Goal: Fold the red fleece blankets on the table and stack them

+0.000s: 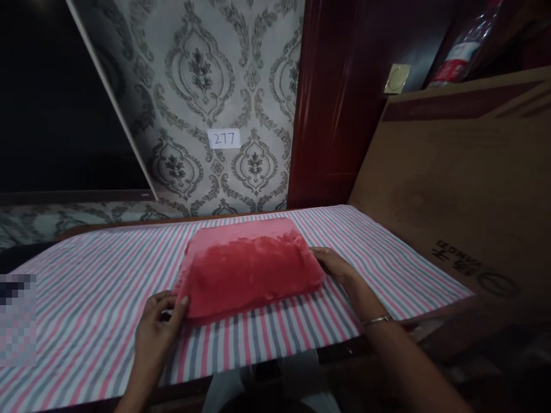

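Note:
A folded red plush cloth (249, 269), paler pink along its far side, lies flat as a thick rectangle on the striped tablecloth (116, 287). My left hand (160, 321) grips its near left corner, the thumb on top and the fingers curled at the left edge. At the right edge, my right hand (333, 265) holds the side of the cloth; some of its fingertips are hidden by the fold. A thin bracelet (377, 320) circles my right wrist.
A large cardboard box (456, 189) stands along the right side, with a plastic bottle (458, 60) above it. Behind the table are a patterned wall (241, 74), a numbered paper label (224, 138) and a dark red door frame (327, 103). A dark screen (64, 103) fills the upper left.

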`<state>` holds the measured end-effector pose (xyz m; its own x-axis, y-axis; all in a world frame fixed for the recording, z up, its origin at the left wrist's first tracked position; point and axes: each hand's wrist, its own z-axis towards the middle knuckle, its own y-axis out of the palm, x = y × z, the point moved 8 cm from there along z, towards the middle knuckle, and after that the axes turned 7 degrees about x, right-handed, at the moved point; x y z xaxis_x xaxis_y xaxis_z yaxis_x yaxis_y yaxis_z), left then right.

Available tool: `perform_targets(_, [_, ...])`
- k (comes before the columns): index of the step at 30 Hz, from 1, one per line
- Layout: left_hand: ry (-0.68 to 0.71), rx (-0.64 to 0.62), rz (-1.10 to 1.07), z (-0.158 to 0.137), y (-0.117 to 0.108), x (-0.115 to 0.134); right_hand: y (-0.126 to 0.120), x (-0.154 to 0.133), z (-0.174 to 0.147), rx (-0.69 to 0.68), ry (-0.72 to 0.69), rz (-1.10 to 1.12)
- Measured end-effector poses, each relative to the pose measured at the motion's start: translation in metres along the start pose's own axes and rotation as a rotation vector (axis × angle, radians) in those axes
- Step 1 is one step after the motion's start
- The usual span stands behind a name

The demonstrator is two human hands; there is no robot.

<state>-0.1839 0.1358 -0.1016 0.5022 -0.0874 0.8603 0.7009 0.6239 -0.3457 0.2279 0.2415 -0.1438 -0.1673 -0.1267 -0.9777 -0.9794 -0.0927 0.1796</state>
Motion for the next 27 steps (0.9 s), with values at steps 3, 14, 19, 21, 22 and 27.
perform_targets(3, [0.029, 0.001, -0.039, -0.004, 0.0, 0.004, 0.002, -0.001, 0.0, 0.001, 0.019, 0.002])
perform_targets(14, [-0.009, -0.009, -0.193, -0.015, 0.001, 0.004, -0.016, 0.008, -0.001, 0.168, -0.034, -0.005])
perform_targets(19, [0.013, 0.021, -0.236, -0.018, -0.005, -0.002, -0.043, 0.012, 0.004, 0.359, -0.115, -0.073])
perform_targets(21, [0.005, -0.02, -0.224, -0.018, -0.003, -0.006, -0.04, 0.02, 0.004, 0.332, -0.065, -0.056])
perform_targets(22, [0.0, -0.043, -0.217, -0.019, -0.002, -0.008, -0.037, 0.025, 0.003, 0.314, -0.029, -0.04])
perform_targets(27, [-0.043, -0.086, -0.178, -0.018, -0.001, -0.013, -0.038, 0.036, -0.016, 0.282, 0.025, 0.034])
